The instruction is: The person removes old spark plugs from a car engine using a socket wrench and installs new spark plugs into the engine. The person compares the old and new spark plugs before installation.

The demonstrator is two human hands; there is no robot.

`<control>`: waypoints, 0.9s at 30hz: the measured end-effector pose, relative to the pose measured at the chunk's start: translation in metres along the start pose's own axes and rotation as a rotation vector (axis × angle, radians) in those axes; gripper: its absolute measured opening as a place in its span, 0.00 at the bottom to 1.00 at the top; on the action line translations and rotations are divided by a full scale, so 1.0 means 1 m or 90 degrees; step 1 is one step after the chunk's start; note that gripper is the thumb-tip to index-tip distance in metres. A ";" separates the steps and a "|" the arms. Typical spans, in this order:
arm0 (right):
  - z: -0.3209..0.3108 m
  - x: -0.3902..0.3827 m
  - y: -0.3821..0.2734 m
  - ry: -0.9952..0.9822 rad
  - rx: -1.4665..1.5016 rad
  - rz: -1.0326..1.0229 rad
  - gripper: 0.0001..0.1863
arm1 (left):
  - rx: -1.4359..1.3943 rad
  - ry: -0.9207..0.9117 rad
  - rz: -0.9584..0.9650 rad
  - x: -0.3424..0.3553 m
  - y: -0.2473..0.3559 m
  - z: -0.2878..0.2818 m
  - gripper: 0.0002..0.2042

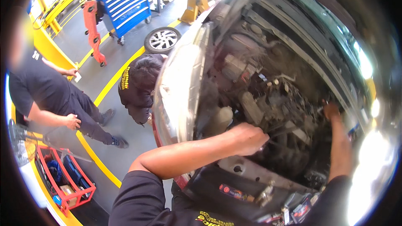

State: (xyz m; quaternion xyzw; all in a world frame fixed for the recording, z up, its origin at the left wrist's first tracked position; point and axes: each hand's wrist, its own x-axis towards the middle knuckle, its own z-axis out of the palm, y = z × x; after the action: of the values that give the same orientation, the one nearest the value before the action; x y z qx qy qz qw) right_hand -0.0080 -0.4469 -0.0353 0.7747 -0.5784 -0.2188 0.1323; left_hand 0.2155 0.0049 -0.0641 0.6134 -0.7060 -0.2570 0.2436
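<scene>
My left hand is closed in a fist over the near side of the engine bay. A small shiny bit shows below its fingers, too little to name. On the right, my right hand reaches down among dark hoses and wiring by the rear of the bay. Its fingers are mostly hidden there, so their grip does not show. Between the hands lies the dusty engine, with pipes and connectors. A rounded pale reservoir sits left of my left hand.
Loose tools and small parts lie on the car's near edge. To the left, one person crouches by the bumper and another stands. A wheel, a blue tool cabinet, a red creeper and a red tool carrier are on the floor.
</scene>
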 end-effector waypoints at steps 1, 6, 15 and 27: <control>-0.007 -0.019 0.007 0.053 0.074 -0.098 0.36 | 0.003 -0.020 -0.022 0.000 0.000 -0.003 0.10; 0.004 -0.038 0.054 0.086 0.125 -0.219 0.38 | 0.030 -0.094 -0.056 0.007 0.001 -0.006 0.17; 0.044 -0.016 0.103 0.081 0.274 -0.237 0.34 | 0.026 -0.069 -0.081 0.013 -0.003 -0.009 0.18; 0.024 -0.037 0.063 0.165 0.175 -0.200 0.27 | 0.054 -0.102 -0.059 0.010 -0.002 -0.009 0.20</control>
State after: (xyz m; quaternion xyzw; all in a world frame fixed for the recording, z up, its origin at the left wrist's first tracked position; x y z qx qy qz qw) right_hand -0.0812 -0.4292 -0.0206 0.8874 -0.4532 -0.0551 0.0632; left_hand 0.2217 -0.0063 -0.0585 0.6328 -0.7042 -0.2862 0.1475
